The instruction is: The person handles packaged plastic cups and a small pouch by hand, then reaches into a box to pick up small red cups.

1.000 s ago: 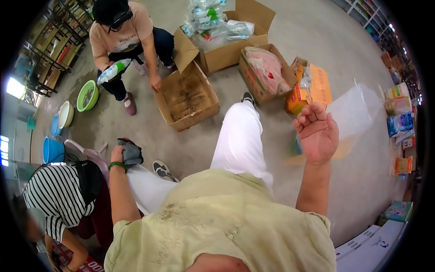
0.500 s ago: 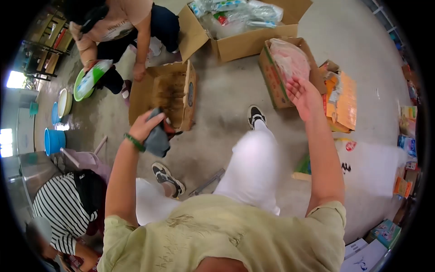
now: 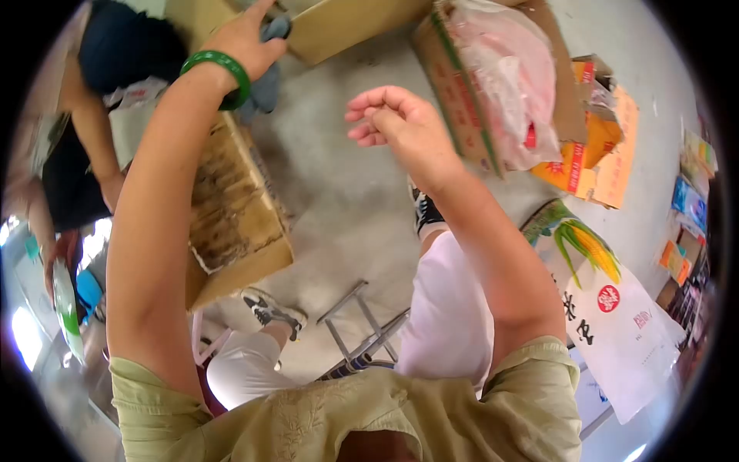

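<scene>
My left hand (image 3: 235, 42), with a green bangle at its wrist, reaches toward the far boxes and grips a soft grey cloth (image 3: 265, 88). Part of the cloth hangs below the hand, and the rest is hidden behind it. Below that arm stands an open cardboard box (image 3: 254, 269) with a stained, worn inside. My right hand (image 3: 404, 127) is raised in front of me with its fingers loosely bent and apart, nothing visible in it. Beyond it and to the right is a carton (image 3: 454, 100) holding a pink plastic bag (image 3: 512, 77).
A large cardboard box (image 3: 346, 27) stands at the far side. Orange torn cardboard (image 3: 608, 154) and a white sack with a corn picture (image 3: 616, 331) lie on the right. A metal folding frame (image 3: 358, 323) is by my legs. Another person (image 3: 92, 138) is at the left.
My left hand has moved forward with the grey cloth, past the worn box. My right hand has drawn away from the pink bag toward the middle. The view has shifted.
</scene>
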Demonstrator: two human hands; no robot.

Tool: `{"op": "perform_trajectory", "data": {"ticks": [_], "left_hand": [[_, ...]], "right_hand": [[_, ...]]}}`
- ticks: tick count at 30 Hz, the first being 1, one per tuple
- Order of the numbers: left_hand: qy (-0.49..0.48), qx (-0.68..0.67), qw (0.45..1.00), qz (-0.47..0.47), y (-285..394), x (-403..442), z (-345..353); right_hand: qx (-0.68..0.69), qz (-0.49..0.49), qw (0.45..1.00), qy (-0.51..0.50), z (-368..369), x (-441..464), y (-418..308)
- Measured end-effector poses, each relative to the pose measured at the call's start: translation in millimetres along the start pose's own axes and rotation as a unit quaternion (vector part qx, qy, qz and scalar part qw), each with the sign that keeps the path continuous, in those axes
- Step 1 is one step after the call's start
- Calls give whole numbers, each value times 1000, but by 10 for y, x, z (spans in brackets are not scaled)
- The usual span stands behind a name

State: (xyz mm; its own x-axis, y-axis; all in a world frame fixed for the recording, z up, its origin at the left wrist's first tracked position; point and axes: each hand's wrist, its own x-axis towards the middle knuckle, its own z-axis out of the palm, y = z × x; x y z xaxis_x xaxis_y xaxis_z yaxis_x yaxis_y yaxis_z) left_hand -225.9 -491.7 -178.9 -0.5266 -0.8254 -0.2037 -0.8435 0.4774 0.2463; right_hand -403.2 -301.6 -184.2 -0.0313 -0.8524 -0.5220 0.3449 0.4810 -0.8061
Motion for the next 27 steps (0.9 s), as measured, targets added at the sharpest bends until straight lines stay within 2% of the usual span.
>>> {"op": "perform_trajectory", "data": {"ticks": [1, 3, 4, 7, 11, 13, 17, 20, 22, 23, 25, 26, 27], "left_hand": [[-7, 15, 1000, -4, -17, 82, 49], [-103, 39, 994, 9, -125, 203, 58], [-104, 44, 994, -12, -83, 239, 76], [-111, 63, 991, -45, 40, 285, 171], [-88, 152, 982, -74, 136, 288, 284], [-110, 191, 969, -109, 340, 264, 261], [-140, 205, 960, -131, 390, 242, 262], [-164, 210, 953, -146, 444, 291, 186], [-175, 204, 952, -144, 481, 297, 180], [-181, 201, 950, -153, 491, 295, 175], [-196, 210, 945, -157, 481, 298, 167], [-195, 207, 946, -154, 483, 325, 178], [-199, 208, 943, -165, 465, 347, 186]], "right_hand": [[-2, 2, 1000, 12, -133, 1, -83], [-48, -45, 995, 78, -416, -57, -293], [-51, -43, 994, 89, -613, -82, -394], [-75, -141, 970, 184, -1281, -177, -721], [-79, -167, 909, 375, -2136, -230, -1015], [-59, -171, 885, 429, -2691, -121, -1144], [-58, -172, 875, 449, -3200, 176, -1391], [-58, -115, 897, 424, -3584, 663, -1442], [-60, -8, 915, 398, -3907, 1061, -1382], [-65, -1, 918, 390, -4058, 1243, -1327], [-157, 80, 913, 367, -4305, 1584, -1162], [-160, 85, 916, 358, -4401, 1722, -1086], [-189, 138, 901, 365, -4469, 1850, -1009]]}}
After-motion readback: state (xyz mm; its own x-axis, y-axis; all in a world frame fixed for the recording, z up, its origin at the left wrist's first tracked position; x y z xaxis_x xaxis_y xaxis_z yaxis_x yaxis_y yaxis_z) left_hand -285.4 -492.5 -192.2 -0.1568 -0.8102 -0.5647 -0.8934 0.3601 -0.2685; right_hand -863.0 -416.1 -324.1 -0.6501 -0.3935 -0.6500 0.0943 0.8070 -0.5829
